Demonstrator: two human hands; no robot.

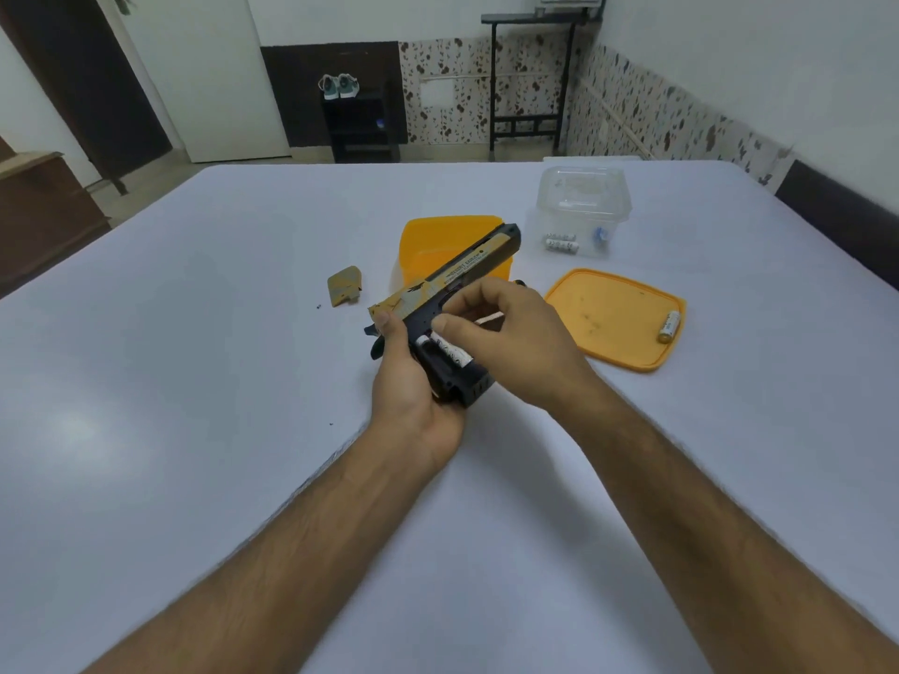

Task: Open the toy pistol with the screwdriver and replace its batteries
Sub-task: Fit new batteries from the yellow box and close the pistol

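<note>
**Battery going into the open grip**

With both forearms reaching in from the near edge of the counter (146,381), we meet the work at the middle of it. Our left hand (413,386) is curled around the toy pistol (438,304) from below, thumb laid up along the rear of the slide, holding it clear of the counter. The pistol's long axis runs from near-left to far-right, muzzle pointing away toward the orange tub (452,235); the grip slants down toward us with its side open.

Our right hand (511,333) comes in from the right and sits over the grip, thumb and forefinger pinched on a white battery (450,351) that lies lengthwise in the open compartment. That battery runs along the grip's own axis, so we judge the coming move to be a press down and along that line, with the right hand directly over the battery and the left only steadying.

Farther left, the removed grip cover (345,286) lies flat, a tiny dark screw (318,306) just beside it. To the right, a lone battery (669,326) rests on the orange lid (613,318). Beyond it, the clear box (581,211) holds more batteries. We cannot make out the screwdriver.
</note>
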